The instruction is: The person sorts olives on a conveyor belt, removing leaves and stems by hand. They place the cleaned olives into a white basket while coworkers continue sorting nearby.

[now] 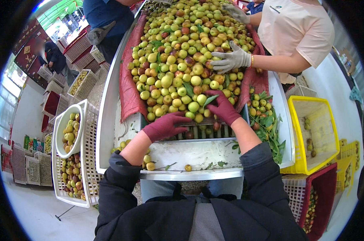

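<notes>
A large heap of green and reddish-brown jujube fruits (182,60) lies on red mesh cloth (132,81) over a white metal sorting table (197,153). My left hand (167,126), in a maroon glove, is at the heap's near edge with its fingers spread, above a slatted grate (200,132); nothing is seen in it. My right hand (222,107), gloved alike, touches the fruits at the near right of the heap, beside a green leaf (210,100); whether it grips the leaf or a fruit I cannot tell. A few fruits lie in the grate.
A co-worker's gloved hand (233,58) rests on the heap at right; another person (109,24) stands at left. Leafy twigs (269,129) fill the right side channel. A white crate (91,150) with a fruit-filled bowl (59,132) stands left, a yellow crate (295,135) right.
</notes>
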